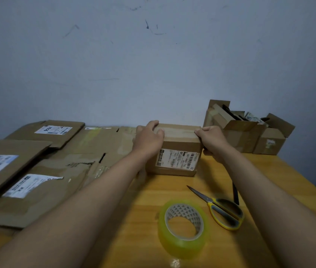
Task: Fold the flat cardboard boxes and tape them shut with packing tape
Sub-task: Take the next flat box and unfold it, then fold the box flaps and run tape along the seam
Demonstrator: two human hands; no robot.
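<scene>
Head view: folded box (179,151) stands on the counter (153,200) near the wall, just right of the flat cardboard stack (43,176); left hand (149,138) curled over its top left edge, right hand (212,141) gripping its top right corner, both pressing a tape strip across the top seam; tape roll (182,227) and scissors (221,209) lie near, apart from the box; judged light, stiff at corners, top flaps likely to give under pressure, so hold by edges; open boxes (250,132) crowd the right rear; free room only toward the near counter edge.
</scene>
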